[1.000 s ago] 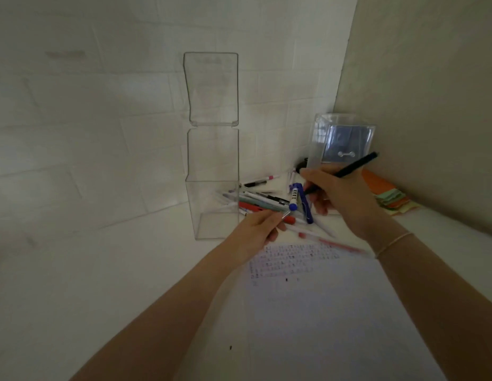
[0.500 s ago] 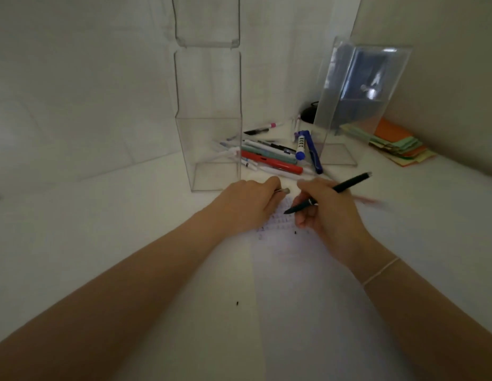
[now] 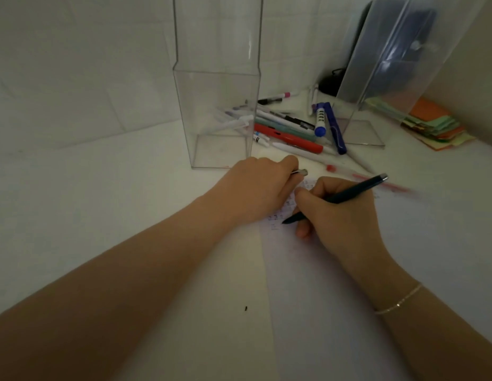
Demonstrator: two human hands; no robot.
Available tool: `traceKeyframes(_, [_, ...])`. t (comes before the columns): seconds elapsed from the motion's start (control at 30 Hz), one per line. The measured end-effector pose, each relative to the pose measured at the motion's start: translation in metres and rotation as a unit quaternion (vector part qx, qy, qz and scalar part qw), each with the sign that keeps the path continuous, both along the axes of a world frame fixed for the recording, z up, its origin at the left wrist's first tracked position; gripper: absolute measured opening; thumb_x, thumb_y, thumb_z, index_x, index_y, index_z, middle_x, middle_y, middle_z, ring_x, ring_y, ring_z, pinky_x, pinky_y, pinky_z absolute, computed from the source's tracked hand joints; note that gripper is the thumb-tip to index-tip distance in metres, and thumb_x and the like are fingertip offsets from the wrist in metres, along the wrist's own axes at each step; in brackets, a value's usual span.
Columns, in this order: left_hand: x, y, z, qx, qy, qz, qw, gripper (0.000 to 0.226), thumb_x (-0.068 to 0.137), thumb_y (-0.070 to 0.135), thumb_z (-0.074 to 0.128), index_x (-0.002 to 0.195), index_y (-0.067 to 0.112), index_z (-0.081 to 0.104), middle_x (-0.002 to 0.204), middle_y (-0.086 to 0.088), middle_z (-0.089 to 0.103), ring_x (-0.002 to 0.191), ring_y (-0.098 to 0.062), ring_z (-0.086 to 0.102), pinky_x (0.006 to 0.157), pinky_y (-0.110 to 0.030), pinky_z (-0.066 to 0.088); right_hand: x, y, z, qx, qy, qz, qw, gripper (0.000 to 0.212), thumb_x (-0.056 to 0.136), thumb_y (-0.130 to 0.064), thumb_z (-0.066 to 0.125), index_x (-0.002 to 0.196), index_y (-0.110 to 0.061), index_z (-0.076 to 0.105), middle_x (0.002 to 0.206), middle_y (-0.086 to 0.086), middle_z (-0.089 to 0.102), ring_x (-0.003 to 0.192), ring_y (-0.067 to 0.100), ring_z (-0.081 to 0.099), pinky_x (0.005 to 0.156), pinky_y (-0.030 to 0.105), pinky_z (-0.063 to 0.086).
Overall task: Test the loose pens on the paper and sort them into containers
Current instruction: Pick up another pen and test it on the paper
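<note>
My right hand (image 3: 341, 215) grips a dark pen (image 3: 346, 195), tip down on the white paper (image 3: 377, 284) beside a patch of small scribbles (image 3: 283, 207). My left hand (image 3: 256, 188) rests on the paper's top left corner, closed around a small silver-tipped object (image 3: 301, 172), likely a pen or cap. A pile of loose pens (image 3: 291, 130) lies beyond the hands, red, teal, white and blue ones among them. A tall clear container (image 3: 217, 86) stands left of the pile, a second clear container (image 3: 382, 78) to its right.
A stack of orange and green sticky notes (image 3: 434, 125) lies at the far right by the wall. A thin red pen (image 3: 377, 180) lies just beyond my right hand. A dark object (image 3: 331, 82) sits behind the pile. White walls close the corner.
My right hand brought the dark pen down from above the pile to the paper. My left hand settled onto the paper's corner. The view tilted downward and closer.
</note>
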State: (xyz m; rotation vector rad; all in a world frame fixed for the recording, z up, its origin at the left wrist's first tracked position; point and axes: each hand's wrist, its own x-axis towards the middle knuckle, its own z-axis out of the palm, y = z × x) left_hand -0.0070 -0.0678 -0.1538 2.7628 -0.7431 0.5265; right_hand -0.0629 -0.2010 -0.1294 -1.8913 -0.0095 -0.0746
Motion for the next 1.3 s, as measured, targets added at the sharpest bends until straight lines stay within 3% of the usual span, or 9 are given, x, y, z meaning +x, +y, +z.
traceKeyframes(0.33, [0.000, 0.002, -0.002, -0.014, -0.018, -0.022, 0.999, 0.033, 0.099, 0.038, 0.035, 0.101, 0.010, 0.053, 0.072, -0.008, 0.061, 0.060, -0.028, 0.052, 0.056, -0.037, 0.042, 0.000, 0.002, -0.001, -0.015, -0.007, -0.010, 1.000, 0.023, 0.083, -0.003, 0.061, 0.065, 0.011, 0.055, 0.045, 0.015, 0.058, 0.028, 0.003, 0.047, 0.034, 0.012, 0.036])
traceKeyframes(0.47, [0.000, 0.001, 0.000, 0.000, -0.004, -0.014, 1.000, 0.034, 0.099, 0.039, 0.031, 0.103, 0.011, 0.051, 0.074, -0.007, 0.061, 0.059, -0.025, 0.046, 0.056, -0.036, 0.039, 0.000, 0.002, -0.001, -0.018, 0.003, -0.015, 1.000, 0.023, 0.081, -0.001, 0.060, 0.062, 0.010, 0.055, 0.037, 0.007, 0.054, 0.027, 0.006, 0.046, 0.033, 0.012, 0.036])
traceKeyframes(0.57, [-0.001, 0.001, 0.000, 0.005, 0.000, -0.011, 1.000, 0.035, 0.099, 0.039, 0.031, 0.105, 0.011, 0.051, 0.075, -0.007, 0.062, 0.061, -0.026, 0.051, 0.058, -0.036, 0.040, 0.001, 0.002, -0.001, -0.013, 0.004, -0.020, 1.000, 0.025, 0.082, -0.001, 0.060, 0.058, 0.001, 0.054, 0.036, 0.005, 0.054, 0.027, 0.005, 0.045, 0.033, 0.011, 0.034])
traceKeyframes(0.67, [-0.002, 0.001, 0.001, 0.008, 0.004, -0.009, 1.000, 0.034, 0.099, 0.039, 0.032, 0.105, 0.011, 0.051, 0.077, -0.008, 0.063, 0.065, -0.029, 0.055, 0.058, -0.034, 0.038, 0.000, 0.002, 0.000, -0.001, 0.006, -0.012, 1.000, 0.024, 0.082, -0.001, 0.060, 0.059, 0.004, 0.055, 0.037, 0.005, 0.055, 0.027, 0.006, 0.047, 0.033, 0.011, 0.035])
traceKeyframes(0.87, [-0.001, 0.001, 0.002, 0.015, 0.028, -0.002, 0.999, 0.033, 0.099, 0.038, 0.032, 0.107, 0.012, 0.050, 0.077, -0.007, 0.061, 0.061, -0.023, 0.044, 0.059, -0.035, 0.040, 0.001, 0.001, -0.001, 0.007, 0.000, 0.009, 1.000, 0.022, 0.081, 0.000, 0.061, 0.064, 0.013, 0.058, 0.039, 0.008, 0.057, 0.028, 0.009, 0.049, 0.035, 0.014, 0.040])
traceKeyframes(1.1, [-0.005, 0.001, 0.001, -0.008, 0.005, -0.017, 1.000, 0.031, 0.099, 0.034, 0.036, 0.101, 0.008, 0.053, 0.069, -0.008, 0.060, 0.053, -0.023, 0.042, 0.052, -0.034, 0.035, 0.003, 0.001, -0.005, -0.004, -0.017, -0.022, 1.000, 0.029, 0.084, -0.002, 0.059, 0.056, -0.002, 0.050, 0.042, 0.008, 0.051, 0.027, 0.006, 0.046, 0.034, 0.014, 0.037])
traceKeyframes(1.17, [-0.007, 0.001, 0.003, -0.014, 0.006, -0.020, 1.000, 0.029, 0.100, 0.034, 0.035, 0.102, 0.009, 0.051, 0.064, -0.002, 0.055, 0.050, -0.021, 0.041, 0.050, -0.031, 0.032, 0.005, -0.003, -0.005, 0.025, -0.027, -0.030, 0.999, 0.029, 0.084, -0.004, 0.061, 0.057, -0.004, 0.052, 0.041, 0.005, 0.052, 0.031, 0.008, 0.047, 0.038, 0.017, 0.041])
traceKeyframes(1.3, [-0.012, 0.003, 0.009, -0.051, 0.027, -0.038, 0.998, 0.021, 0.100, 0.032, 0.032, 0.104, 0.015, 0.043, 0.059, 0.012, 0.039, 0.046, -0.009, 0.041, 0.046, -0.029, 0.034, 0.009, -0.015, 0.000, 0.229, -0.080, -0.124, 0.962, 0.021, 0.086, -0.017, 0.065, 0.067, -0.015, 0.056, 0.056, 0.000, 0.064, 0.050, 0.013, 0.059, 0.057, 0.026, 0.051])
